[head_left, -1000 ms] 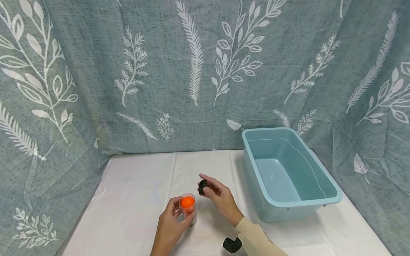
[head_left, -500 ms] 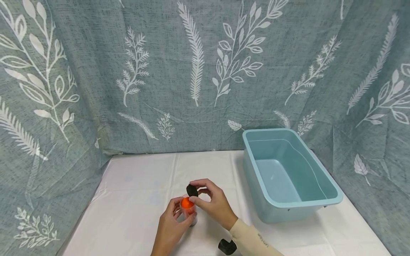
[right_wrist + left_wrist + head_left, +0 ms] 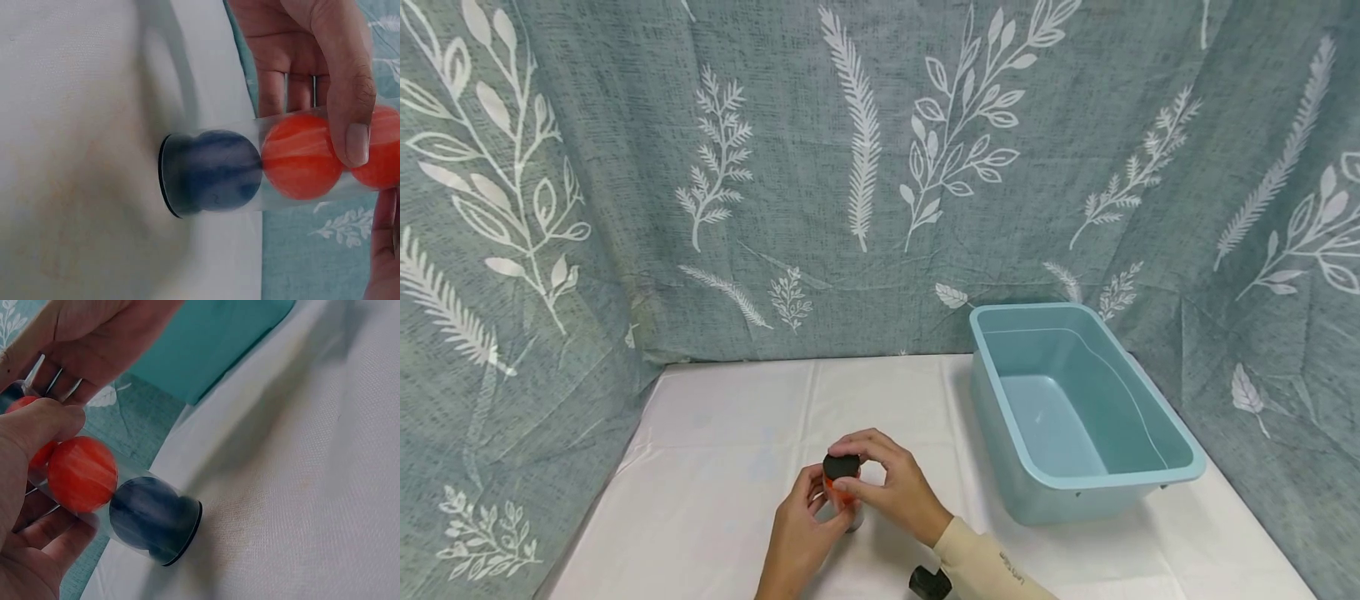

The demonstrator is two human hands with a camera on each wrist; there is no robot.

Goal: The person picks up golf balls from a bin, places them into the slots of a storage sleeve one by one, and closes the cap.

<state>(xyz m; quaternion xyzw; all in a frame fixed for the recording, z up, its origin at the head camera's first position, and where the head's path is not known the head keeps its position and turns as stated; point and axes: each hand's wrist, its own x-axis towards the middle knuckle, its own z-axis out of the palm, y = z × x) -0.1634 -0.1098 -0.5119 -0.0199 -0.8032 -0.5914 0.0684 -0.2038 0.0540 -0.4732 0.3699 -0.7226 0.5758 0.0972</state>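
A clear plastic tube (image 3: 250, 200) stands in my left hand (image 3: 797, 533), whose thumb and fingers wrap its side. Inside are orange balls (image 3: 82, 474) and, toward the base, a dark blue ball (image 3: 144, 512). A thin dark rim edges the base. Over the tube's mouth lies a black cap (image 3: 841, 467), pinched by the fingertips of my right hand (image 3: 906, 496). Whether the cap is fully seated cannot be seen. The left wrist view shows only a sliver of the cap at its left edge.
A light blue plastic tub (image 3: 1022, 442) stands to the right on the white-covered table (image 3: 730, 433). Patterned grey-green curtain (image 3: 775, 183) hangs behind and at both sides. A black curved piece (image 3: 930, 583) shows beside the right sleeve (image 3: 988, 562).
My right hand has carried the black cap left from beside the tube and turned it flat onto the tube's mouth, over the top orange ball. The left hand stays around the tube.
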